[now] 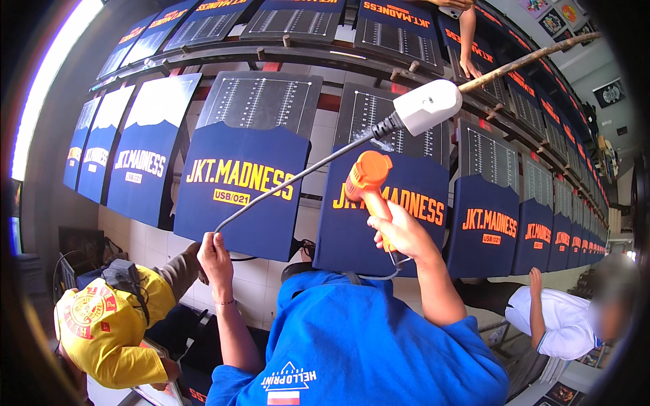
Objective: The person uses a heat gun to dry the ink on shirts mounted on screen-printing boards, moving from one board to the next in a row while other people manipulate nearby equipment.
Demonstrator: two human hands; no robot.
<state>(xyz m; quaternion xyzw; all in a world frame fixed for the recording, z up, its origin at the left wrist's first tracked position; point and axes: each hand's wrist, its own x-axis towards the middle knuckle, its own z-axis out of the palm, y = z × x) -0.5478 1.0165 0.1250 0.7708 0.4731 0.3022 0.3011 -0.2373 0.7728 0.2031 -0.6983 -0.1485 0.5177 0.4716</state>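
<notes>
Orange hot-air gun: the orange hot-air gun (371, 172) is just past the centre toward one o'clock, its barrel over a printed navy panel (406, 183); whether the two touch, I cannot tell.
Right hand: the right hand (405, 233), toward four o'clock, has its fingers wrapped around the gun's grip.
Gun lead: a thin grey lead (398, 272) curls out below the grip, at five o'clock.
Left hand: the left hand (215, 262), at eight o'clock, pinches a grey cord (325, 161) between thumb and fingers, nearly closed.
Socket housing: the cord climbs toward one o'clock, where its ribbed black sleeve (388, 126) enters a white socket housing (428, 108).
Pole: a brown pole (528, 62) runs from the housing toward two o'clock.
Printing boards: dark, white-ruled printing boards (365, 101) line up from nine to three o'clock, bearing navy panels; the print under the gun is orange, while that on the neighbouring panel (237, 149) toward ten is yellow.
Dark cloth: a heap of dark cloth (179, 331) is between seven and eight; whether a box holds it, I cannot tell.
People nearby: a person in yellow (115, 338) bends at eight, a person in white (555, 318) is at four, and another person's hand (468, 69) reaches a board between one and two.
</notes>
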